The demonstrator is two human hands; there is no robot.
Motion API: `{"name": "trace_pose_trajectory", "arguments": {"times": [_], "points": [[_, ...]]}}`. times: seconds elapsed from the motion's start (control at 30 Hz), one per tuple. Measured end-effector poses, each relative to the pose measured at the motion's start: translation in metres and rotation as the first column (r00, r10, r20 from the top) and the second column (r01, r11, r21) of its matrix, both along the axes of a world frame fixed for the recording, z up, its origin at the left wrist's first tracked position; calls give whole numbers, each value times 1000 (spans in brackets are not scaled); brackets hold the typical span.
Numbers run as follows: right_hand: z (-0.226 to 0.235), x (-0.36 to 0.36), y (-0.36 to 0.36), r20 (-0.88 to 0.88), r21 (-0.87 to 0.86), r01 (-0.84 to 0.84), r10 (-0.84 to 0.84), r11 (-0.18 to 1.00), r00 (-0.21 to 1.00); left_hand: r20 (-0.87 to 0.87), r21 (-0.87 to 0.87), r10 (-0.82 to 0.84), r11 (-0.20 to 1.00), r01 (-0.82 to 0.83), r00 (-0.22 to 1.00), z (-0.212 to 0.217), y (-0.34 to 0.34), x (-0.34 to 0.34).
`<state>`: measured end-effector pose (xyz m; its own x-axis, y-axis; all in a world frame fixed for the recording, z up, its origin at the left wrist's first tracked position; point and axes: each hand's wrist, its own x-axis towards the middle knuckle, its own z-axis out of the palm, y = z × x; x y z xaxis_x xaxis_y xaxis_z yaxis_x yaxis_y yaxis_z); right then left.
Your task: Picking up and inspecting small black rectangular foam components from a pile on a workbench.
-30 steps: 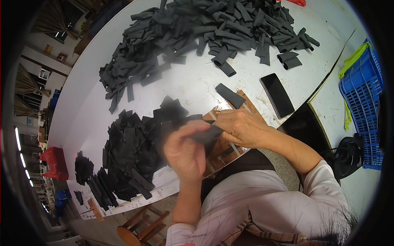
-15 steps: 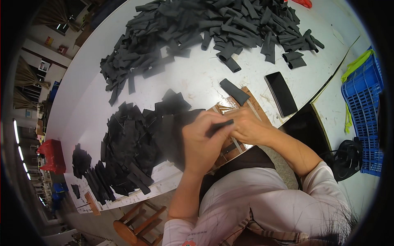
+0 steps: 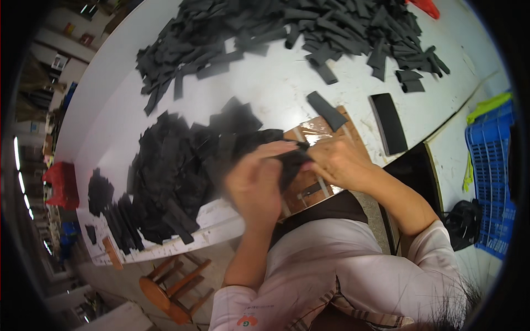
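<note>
In front of my body, my right hand [image 3: 341, 161] pinches the edge of a black fabric piece [image 3: 291, 164] between thumb and fingers, above a wooden board [image 3: 309, 199]. My left hand [image 3: 255, 181] is at the left side of that piece, its fingers against or over the fabric; motion blur hides its grip. A dark grey fabric tube [image 3: 327, 111] lies across the board's far edge. Left of my left hand spreads a heap of flat black fabric pieces [image 3: 168, 171].
A large pile of dark grey tubes [image 3: 243, 33] covers the table's far side. A black phone-like slab [image 3: 388, 124] lies right of the board. Farther right stands a blue plastic basket [image 3: 488, 182]. A wooden stool [image 3: 171, 287] is below the table edge; a red bag [image 3: 62, 185] is far left.
My left hand has shifted left and turned, and more of the black piece shows between my hands. My right hand stays near the board. The whole view has shifted slightly.
</note>
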<state>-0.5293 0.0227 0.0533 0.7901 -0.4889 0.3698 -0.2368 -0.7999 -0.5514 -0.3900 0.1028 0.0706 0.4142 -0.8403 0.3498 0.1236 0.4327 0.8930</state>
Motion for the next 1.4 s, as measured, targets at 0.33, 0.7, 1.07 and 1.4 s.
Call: {"name": "trace_pose_trajectory", "arguments": {"times": [0.33, 0.7, 1.07, 1.4], "points": [[67, -7, -59, 311, 305, 108, -207, 946, 928, 750, 332, 368, 510, -793, 550, -81, 71, 52], [11, 34, 72, 183, 545, 6, -126, 838, 975, 857, 204, 286, 577, -791, 429, -114, 73, 95], [-47, 78, 60, 0, 886, 44, -94, 462, 996, 384, 549, 207, 733, -403, 900, -61, 70, 87], [-24, 88, 53, 221, 812, -405, -422, -420, 879, -392, 365, 157, 931, -4, 906, -35, 88, 47]]}}
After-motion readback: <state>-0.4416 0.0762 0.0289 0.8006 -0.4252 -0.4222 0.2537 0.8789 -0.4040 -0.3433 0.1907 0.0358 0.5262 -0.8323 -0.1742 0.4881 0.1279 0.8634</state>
